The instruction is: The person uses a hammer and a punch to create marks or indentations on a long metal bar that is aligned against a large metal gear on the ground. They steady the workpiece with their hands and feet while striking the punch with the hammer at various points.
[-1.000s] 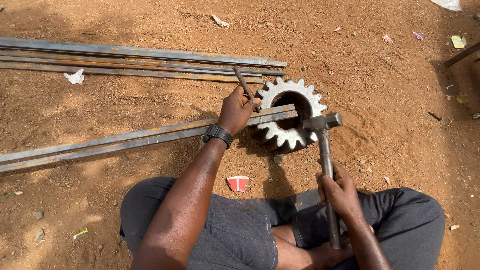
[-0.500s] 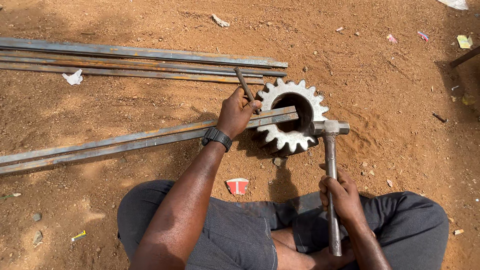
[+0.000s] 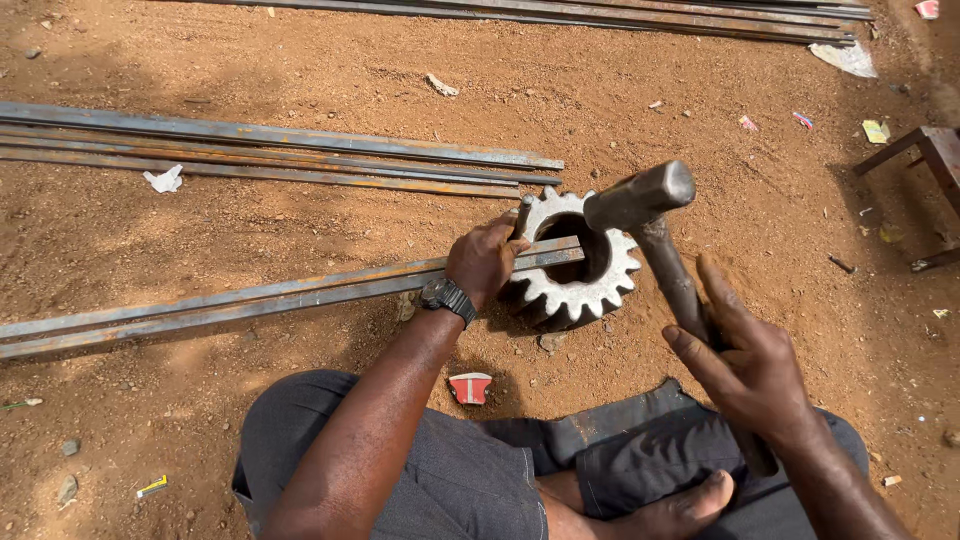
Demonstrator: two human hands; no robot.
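The person sits on the red dirt in grey trousers (image 3: 420,470); a red-and-white scrap (image 3: 470,387) lies just ahead of the knees; the right hand (image 3: 750,370) at 4 o'clock is wrapped around a hammer (image 3: 655,235), its head raised above the gear (image 3: 580,262); the left hand (image 3: 487,258), watch on the wrist, grips a chisel (image 3: 522,215) against the steel bar (image 3: 250,298) resting across the gear near centre; more bars (image 3: 270,150) lie at 10 o'clock.

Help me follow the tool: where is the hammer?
Head view, right of centre: the hammer is raised in the right hand, its head above the gear.
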